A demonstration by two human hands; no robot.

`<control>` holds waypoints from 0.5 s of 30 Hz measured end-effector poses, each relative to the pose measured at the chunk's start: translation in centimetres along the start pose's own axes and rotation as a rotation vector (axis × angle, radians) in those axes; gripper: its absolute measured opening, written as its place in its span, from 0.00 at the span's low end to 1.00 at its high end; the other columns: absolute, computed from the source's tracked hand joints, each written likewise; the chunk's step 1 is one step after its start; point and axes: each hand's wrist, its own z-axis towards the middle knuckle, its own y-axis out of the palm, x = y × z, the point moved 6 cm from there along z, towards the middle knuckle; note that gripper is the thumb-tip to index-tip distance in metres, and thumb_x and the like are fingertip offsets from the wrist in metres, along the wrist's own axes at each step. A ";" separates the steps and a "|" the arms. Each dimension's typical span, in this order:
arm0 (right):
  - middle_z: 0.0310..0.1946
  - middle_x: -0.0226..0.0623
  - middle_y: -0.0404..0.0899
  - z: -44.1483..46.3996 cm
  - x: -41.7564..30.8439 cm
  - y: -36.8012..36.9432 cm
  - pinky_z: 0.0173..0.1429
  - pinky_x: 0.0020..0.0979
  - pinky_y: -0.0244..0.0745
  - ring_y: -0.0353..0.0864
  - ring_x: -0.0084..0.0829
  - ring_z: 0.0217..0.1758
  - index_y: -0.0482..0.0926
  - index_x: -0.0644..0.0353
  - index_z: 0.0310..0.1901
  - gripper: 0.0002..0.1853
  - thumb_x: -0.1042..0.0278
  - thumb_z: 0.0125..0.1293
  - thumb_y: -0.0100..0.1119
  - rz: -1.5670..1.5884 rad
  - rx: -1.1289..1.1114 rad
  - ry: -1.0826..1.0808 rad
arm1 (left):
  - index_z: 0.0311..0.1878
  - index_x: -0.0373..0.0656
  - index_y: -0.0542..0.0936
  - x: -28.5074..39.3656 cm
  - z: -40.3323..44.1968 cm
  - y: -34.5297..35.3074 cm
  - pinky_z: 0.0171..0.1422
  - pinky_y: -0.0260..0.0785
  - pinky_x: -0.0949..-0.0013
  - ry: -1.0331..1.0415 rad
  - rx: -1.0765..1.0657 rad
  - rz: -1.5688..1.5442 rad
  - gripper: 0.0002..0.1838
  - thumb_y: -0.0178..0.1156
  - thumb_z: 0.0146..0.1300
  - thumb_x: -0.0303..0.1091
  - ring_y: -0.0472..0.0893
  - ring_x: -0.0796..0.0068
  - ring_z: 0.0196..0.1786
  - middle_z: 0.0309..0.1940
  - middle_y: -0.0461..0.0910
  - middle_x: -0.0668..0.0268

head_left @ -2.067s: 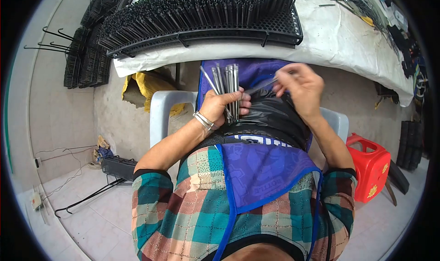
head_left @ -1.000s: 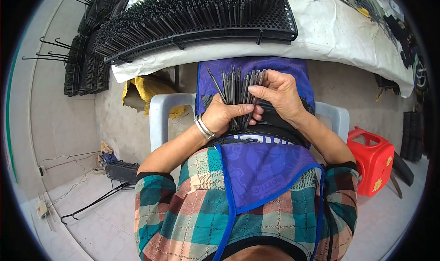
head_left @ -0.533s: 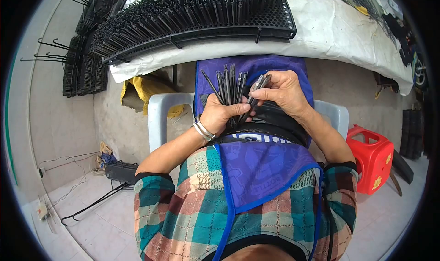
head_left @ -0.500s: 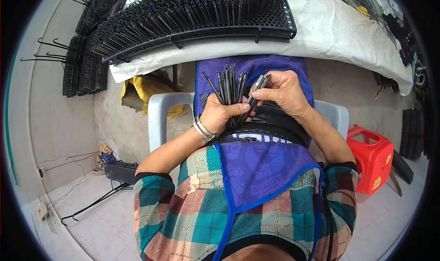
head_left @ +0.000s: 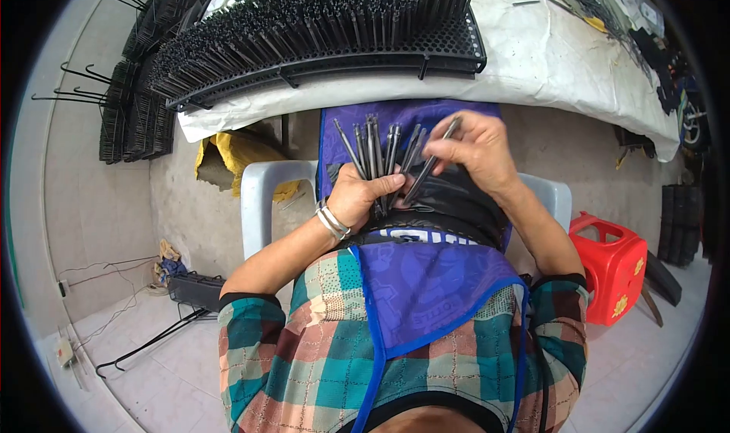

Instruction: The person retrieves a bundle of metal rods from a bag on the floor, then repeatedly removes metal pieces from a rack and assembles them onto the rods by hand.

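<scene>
My left hand (head_left: 356,195) is closed around a fanned bundle of thin dark metal rods (head_left: 371,150), several of them, their notched tips pointing up and away from me. The thumb presses across the lower part of the bundle. Just to its right, my right hand (head_left: 480,153) pinches one dark metal rod (head_left: 435,161) between thumb and fingers. That rod is tilted, its lower end close to the left fingers; whether it touches them I cannot tell. Both hands are above my lap, over the purple apron (head_left: 449,281) and a black cloth.
A black perforated rack (head_left: 456,53), packed with upright dark rods, stands on the white-covered table (head_left: 563,76) ahead. Loose rods lie at the table's far right. A red stool (head_left: 608,269) is to my right, and a yellow sack (head_left: 242,159) under the table. Black racks with hooks stand left.
The rods in my left hand have spread apart. My right hand has moved slightly up and right, drawing one rod away from the bundle.
</scene>
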 end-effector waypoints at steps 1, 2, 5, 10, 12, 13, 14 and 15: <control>0.28 0.40 0.81 0.3 -1.2 -1.2 0.28 0.23 0.77 0.80 0.25 0.26 0.76 0.68 0.36 0.08 0.78 0.53 0.63 -0.046 0.063 -0.023 | 0.39 0.33 0.76 0.1 -0.2 0.2 0.35 0.79 0.66 -0.027 0.057 -0.041 0.06 0.58 0.58 0.22 0.82 0.62 0.36 0.34 0.80 0.53; 0.29 0.41 0.81 0.7 -2.9 -2.4 0.29 0.23 0.77 0.80 0.26 0.26 0.75 0.68 0.38 0.10 0.78 0.54 0.62 -0.028 0.146 -0.085 | 0.39 0.33 0.76 0.0 0.0 0.3 0.36 0.79 0.66 -0.034 0.051 -0.053 0.06 0.58 0.58 0.22 0.82 0.61 0.37 0.34 0.80 0.52; 0.33 0.49 0.79 3.0 -7.5 -6.6 0.37 0.32 0.81 0.81 0.34 0.35 0.72 0.70 0.42 0.11 0.77 0.58 0.58 0.141 0.230 -0.346 | 0.39 0.33 0.74 -0.2 0.2 -0.1 0.37 0.79 0.65 -0.056 0.030 -0.074 0.06 0.58 0.59 0.23 0.82 0.60 0.37 0.33 0.80 0.51; 0.35 0.52 0.78 11.4 -5.3 -15.0 0.41 0.42 0.80 0.81 0.42 0.36 0.72 0.70 0.37 0.05 0.80 0.58 0.55 0.365 0.328 -0.326 | 0.42 0.30 0.75 -0.2 0.1 -0.1 0.39 0.80 0.62 -0.063 0.019 -0.078 0.10 0.59 0.58 0.25 0.81 0.58 0.39 0.36 0.79 0.51; 0.34 0.52 0.78 11.8 -3.8 -15.3 0.39 0.41 0.81 0.81 0.42 0.35 0.72 0.70 0.35 0.05 0.82 0.57 0.56 0.345 0.509 -0.224 | 0.42 0.30 0.75 -0.2 0.1 -0.3 0.39 0.80 0.61 -0.055 0.019 -0.069 0.10 0.59 0.58 0.25 0.81 0.58 0.39 0.36 0.79 0.50; 0.33 0.52 0.79 11.8 -4.1 -15.1 0.37 0.38 0.81 0.82 0.41 0.35 0.72 0.70 0.35 0.06 0.81 0.56 0.58 0.356 0.504 -0.278 | 0.42 0.31 0.75 -0.1 0.1 -0.3 0.40 0.79 0.61 -0.061 0.034 -0.066 0.09 0.58 0.58 0.24 0.81 0.58 0.38 0.35 0.79 0.50; 0.32 0.51 0.79 12.0 -4.5 -14.9 0.37 0.37 0.81 0.82 0.40 0.34 0.73 0.70 0.36 0.07 0.81 0.56 0.58 0.343 0.479 -0.325 | 0.42 0.31 0.75 -0.2 0.2 -0.4 0.40 0.79 0.61 -0.070 0.032 -0.080 0.09 0.58 0.58 0.24 0.81 0.58 0.38 0.35 0.79 0.50; 0.32 0.51 0.79 11.8 -5.0 -14.8 0.37 0.37 0.81 0.82 0.40 0.34 0.73 0.70 0.36 0.07 0.80 0.56 0.59 0.331 0.460 -0.369 | 0.42 0.31 0.74 -0.3 0.3 -0.5 0.40 0.79 0.61 -0.085 0.030 -0.092 0.09 0.58 0.58 0.24 0.81 0.57 0.39 0.35 0.79 0.50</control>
